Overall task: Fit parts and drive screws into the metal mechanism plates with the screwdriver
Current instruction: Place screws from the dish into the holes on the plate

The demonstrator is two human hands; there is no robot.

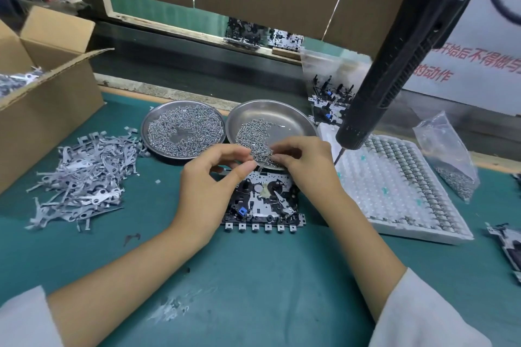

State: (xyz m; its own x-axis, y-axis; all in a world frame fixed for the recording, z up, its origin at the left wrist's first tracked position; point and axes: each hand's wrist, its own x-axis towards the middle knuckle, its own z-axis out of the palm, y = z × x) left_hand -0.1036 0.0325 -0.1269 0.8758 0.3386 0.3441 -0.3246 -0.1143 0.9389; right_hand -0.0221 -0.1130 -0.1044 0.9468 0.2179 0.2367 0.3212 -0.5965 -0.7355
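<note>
Black-and-silver metal mechanism plate (263, 203) flat at mid-bench on green mat (253, 276), just nearer than round steel dish of loose screws (293, 117), presumably for short reach. Left hand (210, 177) and right hand (303, 160) above plate's far edge, fingertips pinched narrow, apparently on something tiny; cannot tell what. Black electric screwdriver (400, 65) hanging unheld at right.

Mechanism plate (265, 203) top edge behind hands, pinched item too small; screwdriver (408, 48) cut off at top.
</note>
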